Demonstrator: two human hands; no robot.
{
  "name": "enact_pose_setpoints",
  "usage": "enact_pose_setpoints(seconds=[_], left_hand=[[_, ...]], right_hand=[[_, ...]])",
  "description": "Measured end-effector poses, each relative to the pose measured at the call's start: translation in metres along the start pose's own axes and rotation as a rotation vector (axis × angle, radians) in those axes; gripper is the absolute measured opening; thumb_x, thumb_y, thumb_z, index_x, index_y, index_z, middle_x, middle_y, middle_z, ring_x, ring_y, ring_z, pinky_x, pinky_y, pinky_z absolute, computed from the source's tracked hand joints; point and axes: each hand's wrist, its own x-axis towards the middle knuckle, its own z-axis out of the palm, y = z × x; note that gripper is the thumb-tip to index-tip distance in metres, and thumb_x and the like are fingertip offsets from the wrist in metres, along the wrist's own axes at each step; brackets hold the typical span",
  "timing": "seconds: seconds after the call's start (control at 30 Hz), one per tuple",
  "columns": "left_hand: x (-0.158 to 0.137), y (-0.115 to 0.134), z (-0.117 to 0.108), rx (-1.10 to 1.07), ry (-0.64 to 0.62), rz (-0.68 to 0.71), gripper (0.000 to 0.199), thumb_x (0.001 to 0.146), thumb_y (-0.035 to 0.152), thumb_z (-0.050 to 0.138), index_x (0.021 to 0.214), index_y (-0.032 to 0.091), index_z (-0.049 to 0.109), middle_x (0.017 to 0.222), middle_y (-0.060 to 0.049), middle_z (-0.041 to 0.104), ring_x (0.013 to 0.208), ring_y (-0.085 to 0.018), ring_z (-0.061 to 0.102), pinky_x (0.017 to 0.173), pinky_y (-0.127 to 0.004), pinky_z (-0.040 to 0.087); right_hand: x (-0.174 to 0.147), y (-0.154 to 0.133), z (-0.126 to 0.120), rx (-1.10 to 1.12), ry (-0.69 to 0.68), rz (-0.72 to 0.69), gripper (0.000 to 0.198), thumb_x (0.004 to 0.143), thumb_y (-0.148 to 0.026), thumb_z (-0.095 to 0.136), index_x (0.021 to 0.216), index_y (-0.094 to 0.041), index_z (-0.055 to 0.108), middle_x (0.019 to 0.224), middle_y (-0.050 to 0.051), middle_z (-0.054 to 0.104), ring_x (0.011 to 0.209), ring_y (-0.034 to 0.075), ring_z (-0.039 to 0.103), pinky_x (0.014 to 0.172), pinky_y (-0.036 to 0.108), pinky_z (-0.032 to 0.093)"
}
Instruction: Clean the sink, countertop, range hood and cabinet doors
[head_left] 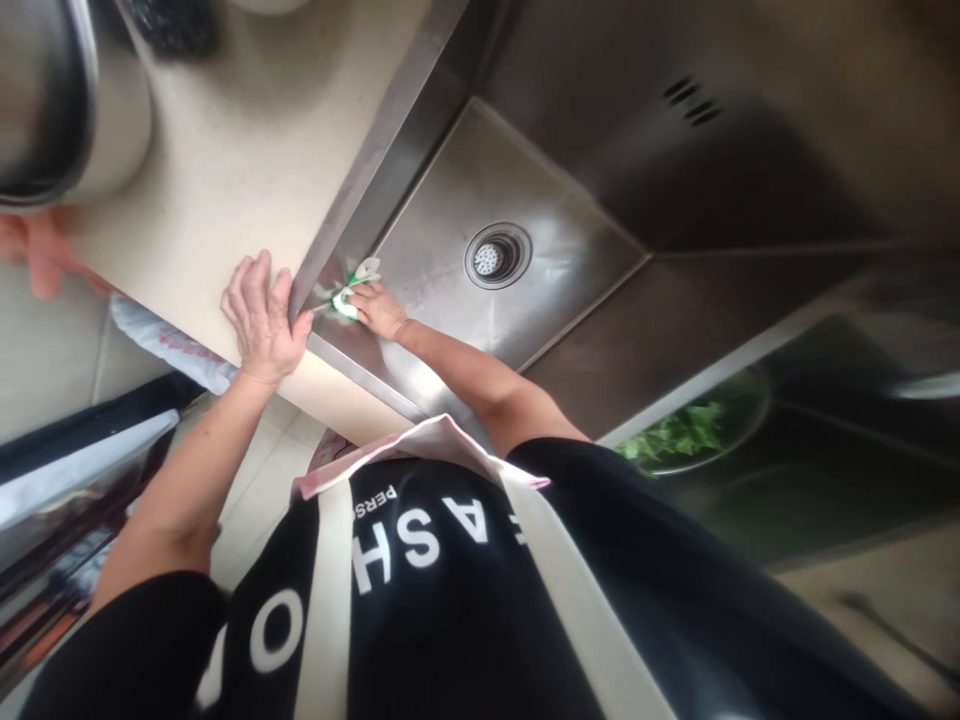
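Currently | my right hand [382, 312] grips the white-and-green cloth [346, 304] inside the sink [442, 185] | cloth between my hands, long axis slanting roughly forward (it's crumpled) | my left hand [262, 318] apart, spread on the counter [206, 180]

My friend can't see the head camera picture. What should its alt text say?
A person's bare right hand holds a crumpled green-and-white cloth inside a rectangular stainless-steel sink with a round metal drain. The bare left hand rests on the cream countertop beside it.
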Motion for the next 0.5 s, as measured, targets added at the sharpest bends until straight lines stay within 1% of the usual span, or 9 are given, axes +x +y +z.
enact_pose_setpoints(seconds=[0.07,0.13,0.17,0.23,0.27,0.3,0.37,0.43,0.5], left_hand=[[0.0,0.0,0.0,0.016,0.014,0.022,0.095,0.094,0.087,0.029,0.154,0.019,0.06,0.178,-0.013,0.04,0.17,-0.036,0.025,0.135,-0.063,0.015],[0.0,0.0,0.001,0.025,0.007,0.031,0.102,0.094,0.088,0.023,0.154,0.014,0.059,0.177,-0.016,0.04,0.172,-0.034,0.018,0.133,-0.065,0.014],[0.0,0.001,0.001,0.024,-0.002,0.028,0.106,0.093,0.09,0.019,0.152,0.012,0.061,0.176,-0.015,0.041,0.174,-0.034,0.009,0.131,-0.066,0.014],[0.0,0.003,0.001,0.018,-0.026,0.018,0.111,0.091,0.091,0.013,0.147,0.01,0.064,0.175,-0.014,0.041,0.174,-0.034,-0.005,0.129,-0.068,0.014],[0.0,0.004,0.001,0.016,-0.032,0.015,0.11,0.091,0.091,0.015,0.147,0.01,0.065,0.176,-0.014,0.04,0.174,-0.034,-0.005,0.128,-0.068,0.015],[0.0,0.005,0.001,0.017,-0.035,0.013,0.108,0.091,0.09,0.018,0.147,0.01,0.065,0.178,-0.013,0.039,0.174,-0.034,0.0,0.129,-0.068,0.015],[0.0,0.005,0.002,0.013,-0.039,0.003,0.103,0.092,0.087,0.023,0.15,0.012,0.064,0.18,-0.012,0.036,0.174,-0.034,0.011,0.131,-0.067,0.014],[0.0,0.005,0.002,0.002,-0.042,-0.01,0.1,0.092,0.085,0.025,0.149,0.014,0.065,0.18,-0.008,0.036,0.174,-0.033,0.01,0.134,-0.066,0.013],[0.001,0.004,0.004,-0.002,-0.039,-0.01,0.098,0.092,0.085,0.025,0.148,0.016,0.066,0.18,-0.007,0.037,0.175,-0.031,0.008,0.134,-0.066,0.013]], right_hand=[[-0.002,-0.001,-0.004,-0.126,-0.035,0.042,0.036,0.109,-0.013,0.046,0.131,-0.017,0.075,0.148,0.016,0.069,0.139,0.034,0.056,0.126,0.057,0.041],[-0.007,0.001,-0.013,-0.175,-0.014,0.147,0.038,0.111,-0.012,0.043,0.129,-0.02,0.075,0.145,0.012,0.071,0.143,0.032,0.055,0.13,0.056,0.036],[-0.009,0.003,-0.02,-0.18,0.011,0.229,0.039,0.11,-0.011,0.042,0.128,-0.019,0.075,0.143,0.013,0.072,0.143,0.032,0.054,0.13,0.056,0.035],[-0.012,0.01,-0.032,-0.182,0.075,0.424,0.041,0.108,-0.008,0.04,0.132,-0.012,0.073,0.143,0.02,0.069,0.142,0.035,0.055,0.127,0.058,0.039],[-0.011,0.013,-0.036,-0.182,0.101,0.487,0.042,0.107,-0.008,0.041,0.136,-0.008,0.071,0.148,0.023,0.065,0.143,0.036,0.054,0.126,0.058,0.041],[-0.01,0.015,-0.038,-0.178,0.117,0.511,0.042,0.107,-0.01,0.042,0.14,-0.006,0.068,0.155,0.025,0.059,0.146,0.037,0.053,0.125,0.057,0.042],[-0.004,0.014,-0.033,-0.153,0.121,0.49,0.041,0.108,-0.021,0.051,0.145,-0.008,0.065,0.168,0.022,0.048,0.151,0.033,0.049,0.128,0.049,0.043],[0.001,0.009,-0.021,-0.116,0.081,0.413,0.037,0.108,-0.028,0.059,0.14,-0.015,0.068,0.173,0.015,0.044,0.154,0.03,0.047,0.13,0.043,0.04],[0.001,0.004,-0.01,-0.11,-0.012,0.285,0.031,0.106,-0.022,0.058,0.133,-0.017,0.073,0.171,0.012,0.047,0.151,0.029,0.049,0.13,0.042,0.04]])
